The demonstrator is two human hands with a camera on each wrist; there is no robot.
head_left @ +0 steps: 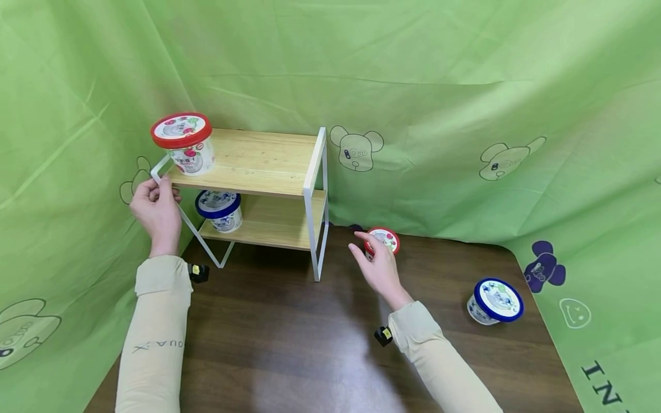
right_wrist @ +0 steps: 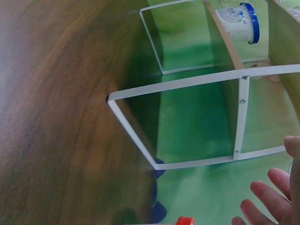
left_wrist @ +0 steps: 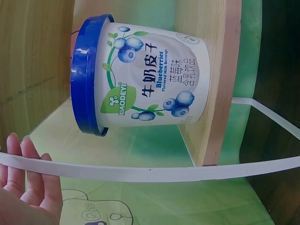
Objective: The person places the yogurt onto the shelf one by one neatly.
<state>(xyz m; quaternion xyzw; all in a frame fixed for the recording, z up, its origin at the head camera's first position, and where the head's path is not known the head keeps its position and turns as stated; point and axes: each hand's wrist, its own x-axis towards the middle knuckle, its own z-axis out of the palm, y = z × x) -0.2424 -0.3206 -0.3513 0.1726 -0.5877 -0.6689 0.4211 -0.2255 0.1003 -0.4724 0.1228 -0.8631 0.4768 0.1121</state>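
A two-tier wooden shelf with a white metal frame stands at the back left. My left hand grips the upper left of its frame; in the left wrist view, the fingers pass behind the white bar. Above that hand, a red-lidded tub sits on the top board. A blue-lidded blueberry milk tub stands upright on the lower board. My right hand, its fingers parted and holding nothing, hovers by another red-lidded tub, partly hiding it.
Farther right on the dark wooden table is a second blue-lidded tub. Green cloth with bear prints hangs behind and at both sides. The shelf's right frame stands between the hands.
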